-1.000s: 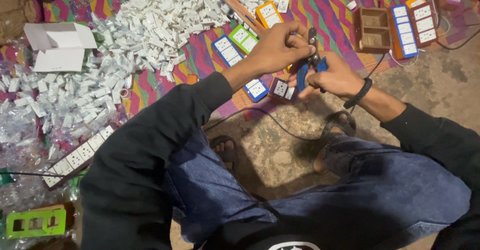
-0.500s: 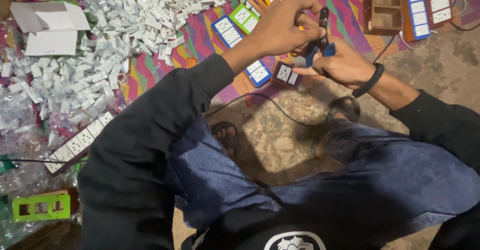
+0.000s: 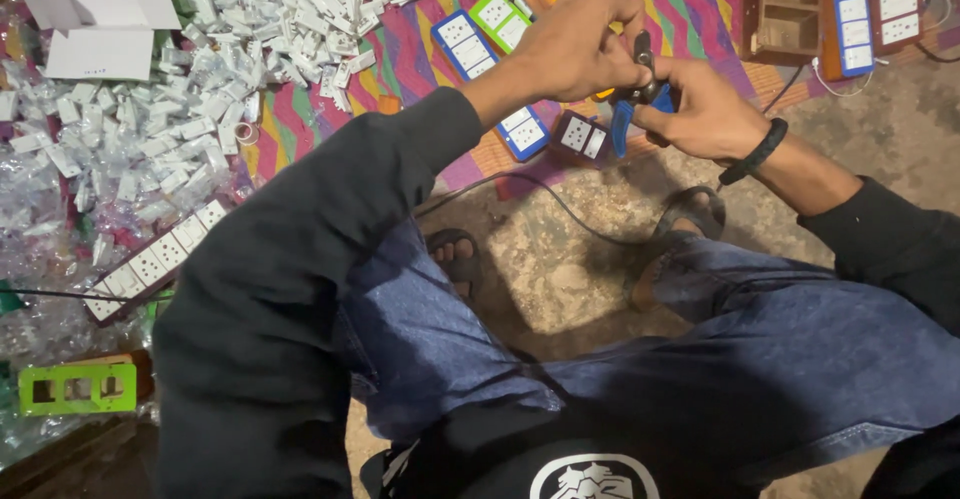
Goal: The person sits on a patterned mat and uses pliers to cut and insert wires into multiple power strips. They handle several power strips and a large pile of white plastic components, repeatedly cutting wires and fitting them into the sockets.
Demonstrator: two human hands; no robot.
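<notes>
I had both hands up in front of me over the floor, close together and touching. My left hand [image 3: 575, 49] was curled in a pinch over the dark top end of a blue-handled hand tool [image 3: 632, 109], and my right hand [image 3: 705, 109] was wrapped around its handles from the other side, fingers closed. What sat in the tool's tip was too small and too hidden by my fingers to tell.

To do this well, I judged I needed to keep the tool steady with the right hand, let the left fingertips guide the small part at the tip, and squeeze slowly so nothing slipped or pinched my skin. Holding my wrists close helped.

The tool looked slim, with bright blue grips below and a dark metal head above, mostly covered by my hands. It hung in the air just above a small dark socket plate [image 3: 582, 136] lying at the edge of the striped mat [image 3: 700, 9]. A thin black cable [image 3: 540, 184] ran across the floor below it. A heap of white plastic parts [image 3: 200, 69] lay well apart to my left.
</notes>
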